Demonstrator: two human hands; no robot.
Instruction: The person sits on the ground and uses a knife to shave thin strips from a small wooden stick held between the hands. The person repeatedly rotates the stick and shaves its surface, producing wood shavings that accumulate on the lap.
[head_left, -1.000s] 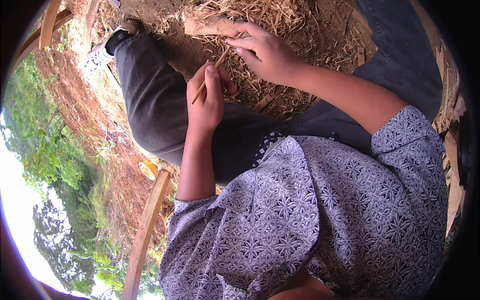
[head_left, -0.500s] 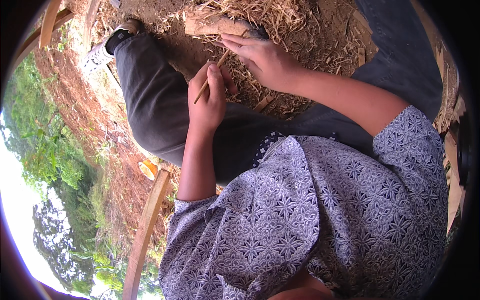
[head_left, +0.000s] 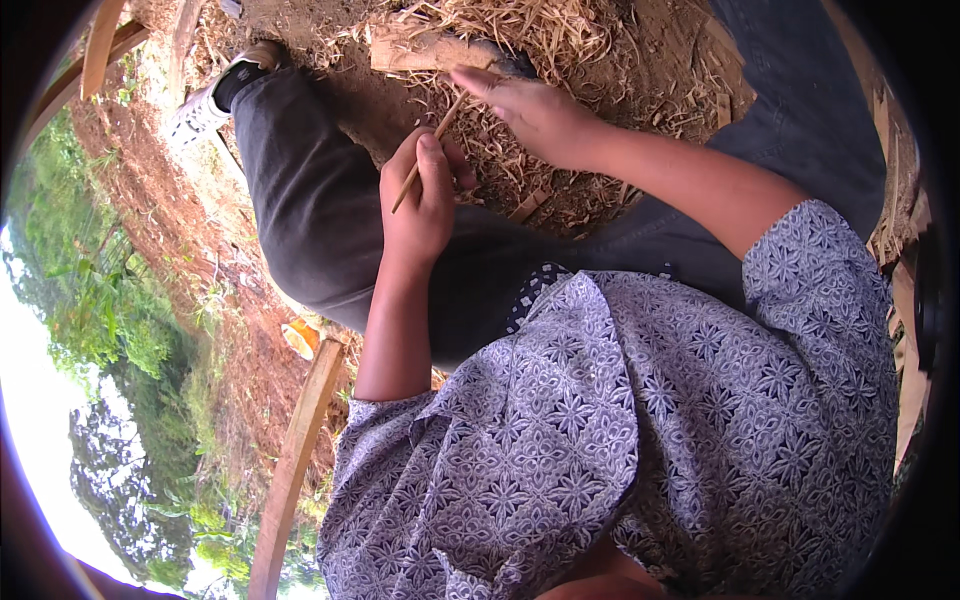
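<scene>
My left hand (head_left: 420, 190) is closed around a thin wooden stick (head_left: 408, 186), with the thumb lying along it. The stick slants up and to the right, and its far tip reaches the fingers of my right hand (head_left: 535, 115). That right hand is stretched out with its fingers long and held near each other, the palm turned toward the stick. Nothing shows in its grasp, though the palm side is partly hidden. Just beyond the right fingertips lies a wooden block (head_left: 420, 50) with a dark end.
Wood shavings (head_left: 545, 30) cover the dirt between my outstretched legs (head_left: 310, 210). A curved timber (head_left: 295, 470) rises at the lower left, beside an orange object (head_left: 300, 338). Small wood offcuts (head_left: 528, 206) lie near my lap, with more planks along the right edge.
My right hand has shifted slightly right and toward me, its fingers sliding along the stick's tip. My left hand, still gripping the stick, has moved very slightly right.
</scene>
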